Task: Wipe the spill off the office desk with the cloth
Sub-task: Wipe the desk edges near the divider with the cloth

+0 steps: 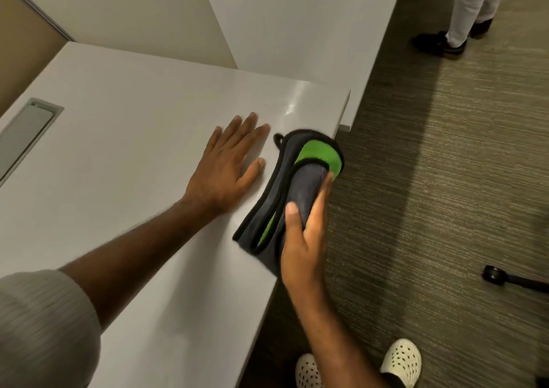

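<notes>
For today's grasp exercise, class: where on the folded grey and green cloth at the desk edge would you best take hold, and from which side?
Grip the cloth at its near folded end, where the right hand already clasps it, thumb on top. Come from the open aisle side: that end overhangs the desk edge, so fingers can probably slip beneath, whereas the left hand lies flat on the other side.

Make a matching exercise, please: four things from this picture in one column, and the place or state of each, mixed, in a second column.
1. left hand
2. right hand
3. cloth
4. white perforated shoes

a. on the carpet
b. flat and open on the desk
c. folded, dark grey and green, at the desk's edge
d. gripping the cloth

Pairs: 1-b, 2-d, 3-c, 4-a
</notes>
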`<state>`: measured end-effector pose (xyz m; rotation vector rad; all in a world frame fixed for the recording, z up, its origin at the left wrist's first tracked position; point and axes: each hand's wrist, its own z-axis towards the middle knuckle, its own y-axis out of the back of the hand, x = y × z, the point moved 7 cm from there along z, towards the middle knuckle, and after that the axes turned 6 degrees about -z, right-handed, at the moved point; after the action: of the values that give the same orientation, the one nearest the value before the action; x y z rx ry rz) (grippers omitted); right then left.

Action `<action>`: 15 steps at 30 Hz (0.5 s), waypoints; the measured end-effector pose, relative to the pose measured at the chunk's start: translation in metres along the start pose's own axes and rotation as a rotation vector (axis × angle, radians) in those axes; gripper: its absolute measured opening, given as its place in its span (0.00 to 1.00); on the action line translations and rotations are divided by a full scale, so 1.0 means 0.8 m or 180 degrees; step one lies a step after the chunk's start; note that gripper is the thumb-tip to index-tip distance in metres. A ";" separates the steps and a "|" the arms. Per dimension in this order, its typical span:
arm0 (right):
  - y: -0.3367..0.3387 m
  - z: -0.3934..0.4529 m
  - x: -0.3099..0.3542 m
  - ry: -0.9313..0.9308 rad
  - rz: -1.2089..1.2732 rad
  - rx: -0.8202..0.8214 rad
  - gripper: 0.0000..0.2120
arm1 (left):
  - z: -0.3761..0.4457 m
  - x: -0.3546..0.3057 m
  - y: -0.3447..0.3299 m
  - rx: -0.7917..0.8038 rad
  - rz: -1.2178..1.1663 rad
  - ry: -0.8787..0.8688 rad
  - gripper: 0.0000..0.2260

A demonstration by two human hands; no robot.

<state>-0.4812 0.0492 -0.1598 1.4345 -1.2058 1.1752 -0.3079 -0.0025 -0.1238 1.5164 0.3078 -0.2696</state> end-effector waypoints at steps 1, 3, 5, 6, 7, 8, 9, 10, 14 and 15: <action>0.002 0.017 0.003 0.0002 -0.0007 -0.0006 0.34 | 0.000 0.000 0.000 0.0004 0.0002 0.0009 0.26; 0.009 0.059 0.008 0.0074 -0.0028 -0.0084 0.34 | 0.000 0.000 0.000 0.0018 0.0009 0.0038 0.26; 0.015 0.096 0.012 0.0140 -0.0015 -0.0188 0.33 | 0.001 -0.001 0.000 0.0041 0.0029 0.0037 0.26; 0.016 0.108 0.012 0.0149 -0.0027 -0.0220 0.34 | 0.001 -0.001 0.000 0.0047 0.0027 0.0025 0.26; 0.017 0.115 0.011 0.0154 -0.0044 -0.0236 0.34 | 0.001 -0.001 0.000 0.0050 0.0018 0.0018 0.27; 0.017 0.116 0.010 0.0151 -0.0055 -0.0241 0.34 | 0.001 -0.001 0.000 0.0053 0.0014 0.0020 0.27; 0.016 0.114 0.009 0.0137 -0.0060 -0.0238 0.35 | 0.001 -0.001 0.000 0.0054 0.0018 0.0026 0.27; 0.015 0.108 0.008 0.0120 -0.0055 -0.0227 0.35 | 0.001 -0.001 0.001 0.0048 0.0026 0.0032 0.27; 0.007 0.041 0.001 0.0029 -0.0106 -0.0113 0.34 | 0.001 -0.003 0.002 -0.0009 -0.0020 0.0028 0.26; 0.004 0.017 0.000 0.0000 -0.0133 -0.0060 0.34 | 0.001 -0.004 0.002 -0.0021 -0.0031 0.0013 0.26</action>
<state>-0.4831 0.0358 -0.1619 1.4388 -1.1786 1.1325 -0.3100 -0.0035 -0.1209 1.5094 0.3189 -0.2729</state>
